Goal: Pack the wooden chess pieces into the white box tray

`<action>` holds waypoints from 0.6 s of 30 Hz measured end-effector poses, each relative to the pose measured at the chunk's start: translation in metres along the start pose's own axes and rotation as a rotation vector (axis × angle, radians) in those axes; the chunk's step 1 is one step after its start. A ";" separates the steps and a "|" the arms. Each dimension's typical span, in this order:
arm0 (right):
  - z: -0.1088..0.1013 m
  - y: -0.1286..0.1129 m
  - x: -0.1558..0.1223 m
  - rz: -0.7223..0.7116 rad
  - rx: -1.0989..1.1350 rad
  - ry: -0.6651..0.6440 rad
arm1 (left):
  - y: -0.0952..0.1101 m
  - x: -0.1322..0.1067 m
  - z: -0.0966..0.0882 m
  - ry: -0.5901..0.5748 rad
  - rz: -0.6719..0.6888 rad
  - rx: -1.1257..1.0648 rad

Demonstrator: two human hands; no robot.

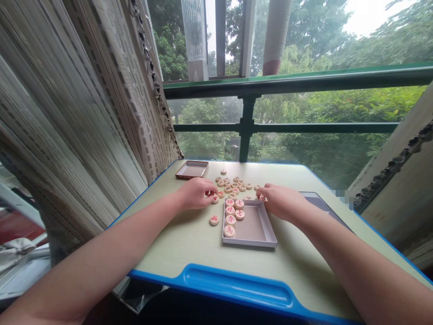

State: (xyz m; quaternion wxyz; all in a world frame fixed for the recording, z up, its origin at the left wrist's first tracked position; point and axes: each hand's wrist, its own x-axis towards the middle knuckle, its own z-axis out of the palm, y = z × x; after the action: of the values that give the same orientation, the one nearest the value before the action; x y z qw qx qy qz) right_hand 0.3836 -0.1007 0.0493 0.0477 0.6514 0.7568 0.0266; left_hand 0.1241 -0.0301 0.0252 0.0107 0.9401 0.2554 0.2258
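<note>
A shallow grey box (pixel 254 228) lies on the pale desk (pixel 189 243) and holds several round wooden chess pieces (pixel 234 212) with red marks along its left side. More wooden pieces (pixel 234 184) lie scattered just behind the box. My left hand (pixel 196 193) rests palm down left of the box, its fingertips pinched on a piece (pixel 215 199). My right hand (pixel 279 201) sits at the box's far right corner, fingers curled round a piece (pixel 261 197). One loose piece (pixel 214 220) lies left of the box.
A brown box lid (pixel 191 169) sits at the desk's far left corner. A grey flat sheet (pixel 321 203) lies at the right edge. The desk has a blue rim with a groove (pixel 237 284) at the front. A striped curtain (pixel 84 113) hangs left; a green railing (pixel 297 81) and window stand behind.
</note>
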 end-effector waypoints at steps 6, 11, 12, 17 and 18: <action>-0.003 -0.003 0.000 0.082 0.026 0.033 | -0.002 -0.001 0.000 -0.002 -0.014 0.021; -0.005 -0.003 0.002 0.168 0.122 0.175 | -0.003 -0.001 0.001 -0.014 -0.009 0.033; -0.006 -0.003 0.002 0.174 0.143 0.204 | -0.003 -0.001 0.000 -0.017 -0.011 0.037; -0.010 -0.011 -0.003 -0.033 0.251 0.251 | 0.001 -0.001 -0.001 -0.027 0.001 0.061; -0.010 -0.014 -0.005 -0.124 0.272 0.240 | 0.002 -0.001 -0.002 -0.030 0.008 0.064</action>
State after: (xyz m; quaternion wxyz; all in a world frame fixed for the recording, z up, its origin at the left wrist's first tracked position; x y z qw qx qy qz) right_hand 0.3694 -0.1073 0.0583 -0.1299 0.5962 0.7922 -0.0014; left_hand 0.1239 -0.0327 0.0268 -0.0163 0.9443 0.2583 0.2033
